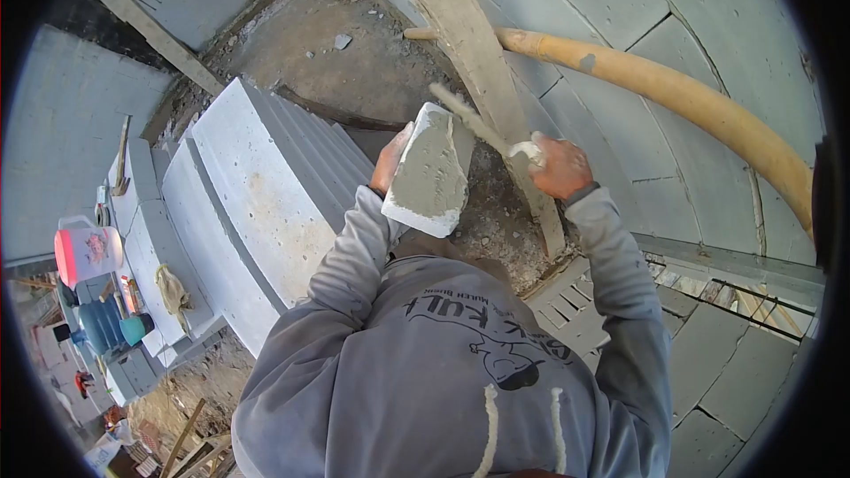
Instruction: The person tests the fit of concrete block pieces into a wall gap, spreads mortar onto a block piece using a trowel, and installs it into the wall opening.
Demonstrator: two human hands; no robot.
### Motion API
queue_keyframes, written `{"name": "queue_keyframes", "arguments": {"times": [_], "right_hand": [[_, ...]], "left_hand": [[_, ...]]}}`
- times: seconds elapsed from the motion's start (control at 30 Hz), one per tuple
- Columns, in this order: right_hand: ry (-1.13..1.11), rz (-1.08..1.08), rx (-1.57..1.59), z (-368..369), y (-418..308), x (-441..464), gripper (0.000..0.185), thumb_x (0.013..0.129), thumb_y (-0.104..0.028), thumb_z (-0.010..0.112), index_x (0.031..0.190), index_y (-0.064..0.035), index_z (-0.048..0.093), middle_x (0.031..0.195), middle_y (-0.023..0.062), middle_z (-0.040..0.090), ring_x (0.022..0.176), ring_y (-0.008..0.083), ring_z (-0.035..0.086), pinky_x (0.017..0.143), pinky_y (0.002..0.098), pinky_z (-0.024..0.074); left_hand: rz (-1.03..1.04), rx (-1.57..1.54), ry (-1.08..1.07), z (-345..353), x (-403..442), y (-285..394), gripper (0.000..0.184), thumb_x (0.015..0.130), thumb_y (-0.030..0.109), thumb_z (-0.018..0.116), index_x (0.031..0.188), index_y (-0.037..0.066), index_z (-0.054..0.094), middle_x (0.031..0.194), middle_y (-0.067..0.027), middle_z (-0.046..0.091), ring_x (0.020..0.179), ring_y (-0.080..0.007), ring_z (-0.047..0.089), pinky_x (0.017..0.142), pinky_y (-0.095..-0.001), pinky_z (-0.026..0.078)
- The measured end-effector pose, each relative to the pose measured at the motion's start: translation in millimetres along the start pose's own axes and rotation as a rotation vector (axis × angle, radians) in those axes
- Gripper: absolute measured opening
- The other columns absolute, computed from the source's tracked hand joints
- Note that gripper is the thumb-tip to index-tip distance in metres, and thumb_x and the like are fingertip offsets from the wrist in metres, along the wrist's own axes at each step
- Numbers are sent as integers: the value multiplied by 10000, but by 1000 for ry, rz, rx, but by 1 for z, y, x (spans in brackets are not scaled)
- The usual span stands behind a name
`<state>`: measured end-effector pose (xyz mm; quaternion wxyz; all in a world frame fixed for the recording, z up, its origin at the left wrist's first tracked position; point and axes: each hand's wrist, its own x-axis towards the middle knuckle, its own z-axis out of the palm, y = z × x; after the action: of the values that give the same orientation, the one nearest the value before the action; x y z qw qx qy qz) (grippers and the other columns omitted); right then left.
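My left hand (390,159) is closed round the left edge of a white lightweight concrete block (428,170), held tilted in front of my chest. Grey wet mortar (432,164) coats most of the block's upturned face. My right hand (560,166) grips the pale handle of a trowel (469,118). The blade, smeared with mortar and blurred, is seen nearly edge-on and points up and left, close to the block's top right corner. I cannot tell whether the blade touches the block.
To the left stands a stack of large white blocks (257,186). A wooden plank (478,62) and a bamboo pole (655,80) lean by the block wall (611,0) at right. A pink-and-white jug (88,250) and a glove (173,290) rest on blocks at far left. Debris covers the floor (354,62).
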<state>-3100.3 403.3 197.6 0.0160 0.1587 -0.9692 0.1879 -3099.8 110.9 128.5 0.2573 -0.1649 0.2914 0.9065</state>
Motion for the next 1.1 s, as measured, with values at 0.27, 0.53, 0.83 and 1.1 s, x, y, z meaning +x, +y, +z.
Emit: {"name": "queue_keyframes", "arguments": {"times": [0.27, 0.53, 0.83, 1.1], "right_hand": [[-301, -222, -6, 12, -27, -29, 325, 707, -151, 612, 1002, -31, 547, 751, 203, 615, 708, 373, 618, 649, 471, 489], [-267, -188, 32, -11, -42, -74, 284, 699, -183, 647, 943, -63, 564, 793, 136, 620, 709, 335, 620, 616, 448, 469], [-179, 272, 393, -2, -25, -54, 323, 683, -208, 680, 898, 11, 577, 734, 205, 595, 685, 376, 590, 632, 402, 463], [-72, 320, 627, 23, -75, -70, 306, 712, -175, 712, 938, -28, 565, 765, 158, 624, 690, 302, 625, 624, 363, 477]], "left_hand": [[20, -123, 137, -35, 6, -22, 352, 964, 344, 396, 1081, 52, 552, 980, -134, 619, 851, -252, 617, 785, -383, 520], [155, -102, 99, -65, 18, -2, 400, 962, 381, 395, 1129, 47, 540, 1040, -141, 610, 913, -268, 607, 829, -401, 505], [219, -340, -89, -34, -8, 20, 413, 962, 392, 393, 1165, 57, 523, 1094, -129, 598, 967, -272, 596, 865, -406, 491], [350, -428, 91, -32, 17, 14, 496, 939, 492, 373, 1226, 99, 466, 1160, -106, 573, 1038, -301, 571, 917, -467, 455]]}}
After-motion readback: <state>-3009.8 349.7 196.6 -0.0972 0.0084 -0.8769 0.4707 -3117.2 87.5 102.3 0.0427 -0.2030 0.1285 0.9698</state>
